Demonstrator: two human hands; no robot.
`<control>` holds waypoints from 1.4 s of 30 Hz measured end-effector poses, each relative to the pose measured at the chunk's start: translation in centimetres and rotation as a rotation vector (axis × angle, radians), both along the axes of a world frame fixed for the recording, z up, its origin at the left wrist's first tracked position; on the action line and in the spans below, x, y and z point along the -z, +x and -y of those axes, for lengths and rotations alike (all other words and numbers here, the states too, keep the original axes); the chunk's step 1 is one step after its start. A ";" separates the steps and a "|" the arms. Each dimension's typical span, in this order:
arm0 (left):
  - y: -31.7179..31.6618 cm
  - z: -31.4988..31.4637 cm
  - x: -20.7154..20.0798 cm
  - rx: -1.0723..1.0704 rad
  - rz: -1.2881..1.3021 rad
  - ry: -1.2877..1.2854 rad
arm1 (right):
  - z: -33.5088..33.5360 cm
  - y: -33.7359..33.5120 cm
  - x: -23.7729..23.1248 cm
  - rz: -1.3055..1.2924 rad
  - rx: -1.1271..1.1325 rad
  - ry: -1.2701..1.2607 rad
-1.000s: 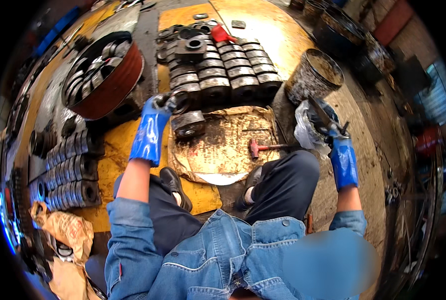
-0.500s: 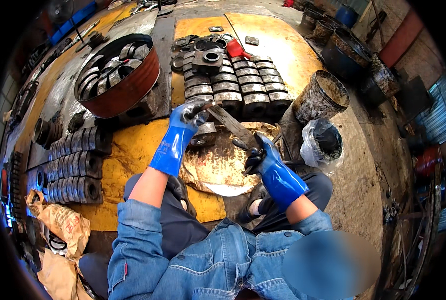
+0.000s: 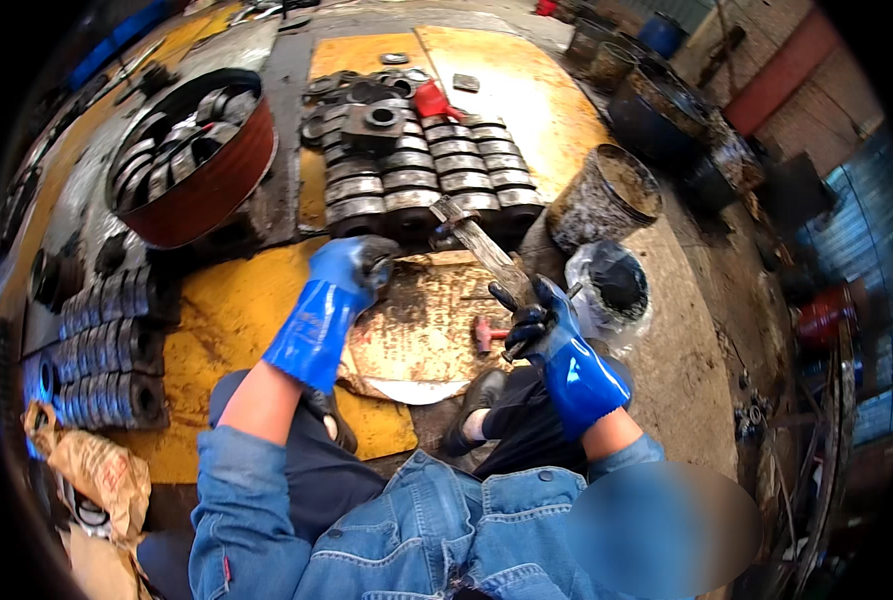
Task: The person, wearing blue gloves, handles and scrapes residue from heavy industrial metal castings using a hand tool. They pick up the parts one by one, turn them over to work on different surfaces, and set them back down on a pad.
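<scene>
Centre: Cardboard (image 3: 411, 350) lay on the floor before the person, with a red hammer (image 3: 485, 335) on its 3 o'clock side.
Scraper: The flat, smeared scraper (image 3: 493, 257) slanted over the cardboard's far edge, its tip toward 11 o'clock.
Right hand: The gloved right hand (image 3: 542, 325), at 3 o'clock, was closed round the scraper's handle end.
Left hand: The gloved left hand (image 3: 352, 266), toward 11 o'clock, had its fingers curled; whether they gripped anything could not be told.
Containers: A grimy bucket (image 3: 578, 215) stood at 2 o'clock, a plastic-lined pail (image 3: 586, 272) nearer 3.
Seemingly done: Metal rings (image 3: 406, 180) stood in close rows at 12 o'clock; similar rows (image 3: 111, 345) lay at 9.
Seemingly left: Loose metal pieces (image 3: 178, 150) filled a red drum (image 3: 228, 190) at 10 o'clock, perhaps awaiting handling; the work looked partway along, though the count remaining was unclear.
</scene>
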State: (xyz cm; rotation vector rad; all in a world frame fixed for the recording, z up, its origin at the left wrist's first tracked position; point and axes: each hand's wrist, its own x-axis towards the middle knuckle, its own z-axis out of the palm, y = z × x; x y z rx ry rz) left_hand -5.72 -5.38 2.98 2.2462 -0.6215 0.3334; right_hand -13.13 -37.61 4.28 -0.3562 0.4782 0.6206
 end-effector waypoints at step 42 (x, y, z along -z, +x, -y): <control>2.8 -7.4 4.2 -0.254 -0.703 -0.093 | 1.3 12.7 4.8 1.107 -0.525 -1.270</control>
